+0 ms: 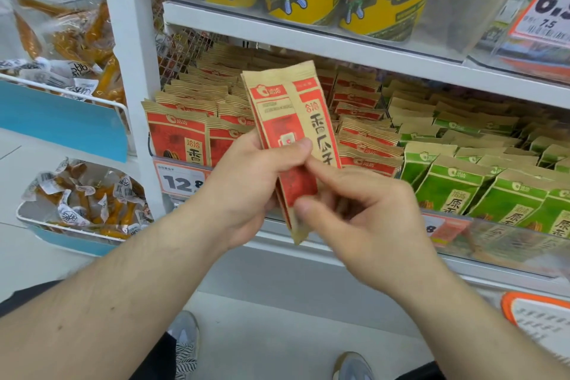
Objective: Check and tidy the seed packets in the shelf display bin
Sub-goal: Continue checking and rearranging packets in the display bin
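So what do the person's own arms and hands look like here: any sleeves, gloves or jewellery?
Both forearms are bare up to the frame edge, with no sleeves in view. The left hand and right hand wear no gloves; no rings, watch or wristband show.

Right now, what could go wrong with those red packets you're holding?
The left hand grips several red packets fanned together while the right hand pinches only their lower part, so one might slip and drop to the floor. Pushed back carelessly, they could knock over the upright red row in the bin, or land among the green packets beside it.
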`<state>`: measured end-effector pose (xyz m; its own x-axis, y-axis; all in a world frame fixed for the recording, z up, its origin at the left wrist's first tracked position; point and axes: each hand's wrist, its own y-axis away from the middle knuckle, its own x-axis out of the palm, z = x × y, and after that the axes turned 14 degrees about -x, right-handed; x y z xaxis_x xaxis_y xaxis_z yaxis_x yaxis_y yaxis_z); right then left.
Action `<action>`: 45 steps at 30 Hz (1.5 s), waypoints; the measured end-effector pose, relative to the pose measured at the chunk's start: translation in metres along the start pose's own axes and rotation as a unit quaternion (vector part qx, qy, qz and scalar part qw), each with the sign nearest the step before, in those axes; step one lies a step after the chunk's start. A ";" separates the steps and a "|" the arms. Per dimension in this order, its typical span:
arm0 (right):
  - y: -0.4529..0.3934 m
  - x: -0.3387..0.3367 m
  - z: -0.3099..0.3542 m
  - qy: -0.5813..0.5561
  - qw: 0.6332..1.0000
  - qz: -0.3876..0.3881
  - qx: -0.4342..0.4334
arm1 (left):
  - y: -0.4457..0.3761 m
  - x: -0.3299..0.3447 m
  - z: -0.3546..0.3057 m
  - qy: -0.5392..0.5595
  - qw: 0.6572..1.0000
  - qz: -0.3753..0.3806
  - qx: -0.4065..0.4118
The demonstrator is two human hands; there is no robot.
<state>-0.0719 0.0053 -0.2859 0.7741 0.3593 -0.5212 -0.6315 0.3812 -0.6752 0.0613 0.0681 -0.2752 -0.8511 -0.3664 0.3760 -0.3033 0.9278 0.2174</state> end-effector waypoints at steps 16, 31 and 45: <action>-0.019 -0.029 0.009 -0.233 0.935 -0.105 0.245 | -0.003 -0.009 0.001 -0.067 0.994 0.062 -0.061; -0.019 -0.034 0.003 -0.233 0.924 0.000 0.302 | -0.005 -0.010 -0.004 -0.011 0.997 0.050 -0.058; -0.019 -0.035 0.003 -0.300 0.914 -0.034 0.272 | -0.007 -0.021 -0.005 -0.007 0.988 0.136 -0.077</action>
<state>-0.0869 -0.0122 -0.2537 0.7523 0.6588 0.0029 -0.6373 0.7289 -0.2501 0.0836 0.0686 -0.2797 -0.8986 -0.1024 0.4266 0.0062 0.9694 0.2456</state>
